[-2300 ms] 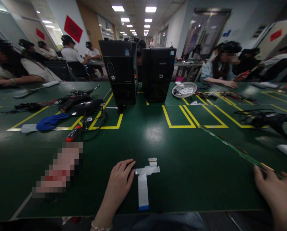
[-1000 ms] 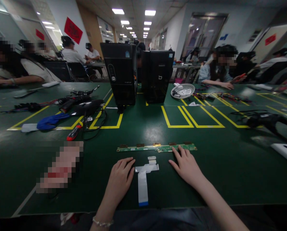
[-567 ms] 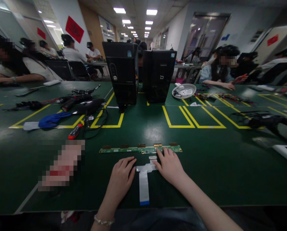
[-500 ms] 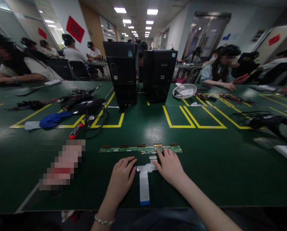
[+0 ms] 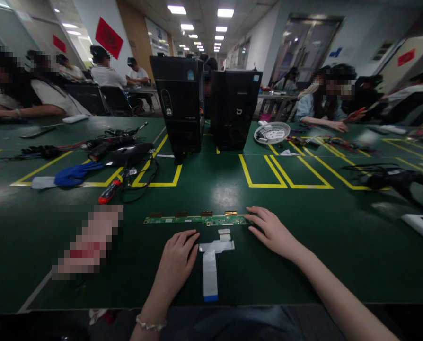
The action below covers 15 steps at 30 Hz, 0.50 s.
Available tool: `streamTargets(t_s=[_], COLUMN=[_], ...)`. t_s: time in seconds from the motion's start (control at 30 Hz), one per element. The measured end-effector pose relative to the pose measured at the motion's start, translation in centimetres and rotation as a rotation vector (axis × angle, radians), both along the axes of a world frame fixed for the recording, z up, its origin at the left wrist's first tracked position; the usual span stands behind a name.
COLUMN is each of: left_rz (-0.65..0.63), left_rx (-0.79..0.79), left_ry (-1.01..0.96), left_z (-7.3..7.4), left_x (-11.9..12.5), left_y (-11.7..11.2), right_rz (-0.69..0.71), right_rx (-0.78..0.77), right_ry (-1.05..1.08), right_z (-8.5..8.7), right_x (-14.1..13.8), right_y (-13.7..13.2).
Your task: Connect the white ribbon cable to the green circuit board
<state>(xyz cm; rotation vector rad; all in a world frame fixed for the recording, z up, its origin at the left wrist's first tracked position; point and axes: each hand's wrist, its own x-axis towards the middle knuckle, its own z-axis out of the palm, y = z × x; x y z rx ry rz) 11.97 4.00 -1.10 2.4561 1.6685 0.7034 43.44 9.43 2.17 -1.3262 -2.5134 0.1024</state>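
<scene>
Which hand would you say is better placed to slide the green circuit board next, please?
Probably the right hand: its fingers are at the right end of the green circuit board, covering part of it. The left hand is nearer the camera, beside the white flat cable, apart from the board.

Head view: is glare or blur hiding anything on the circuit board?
Head view, centre: soft glare lies on the green table just beyond the circuit board, not over it; the board's markings look too small and soft to read. Head view, left: a pixelated patch masks something. Head view, edges: shapes look stretched.
</scene>
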Motion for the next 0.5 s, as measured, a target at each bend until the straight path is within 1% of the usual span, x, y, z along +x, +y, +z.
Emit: streamTargets(t_s=[0.1, 0.17, 0.3, 0.4, 0.5], left_rz=[-0.009, -0.02, -0.077, -0.171, -0.23], left_rx=[0.013, 0.023, 0.026, 0.003, -0.014], left_ry=[-0.001, -0.007, -0.045, -0.059, -0.038], left_z=[-0.1, 0.0, 0.8, 1.4, 1.5], left_x=[-0.1, 0.0, 1.3, 3.3, 5.2], left_y=[0.0, -0.1, -0.8, -1.4, -1.5], right_rz=[0.047, 0.047, 0.04, 0.057, 0.065], right_rx=[-0.007, -0.019, -0.039, -0.052, -0.057], right_ry=[0.004, -0.01, -0.019, -0.02, -0.022], right_z=[-1.8, -2.5, -2.7, -2.8, -2.9], right_x=[-0.1, -0.5, -1.1, -1.1, -1.0], right_y=[-0.1, -0.3, -0.3, -0.2, -0.1])
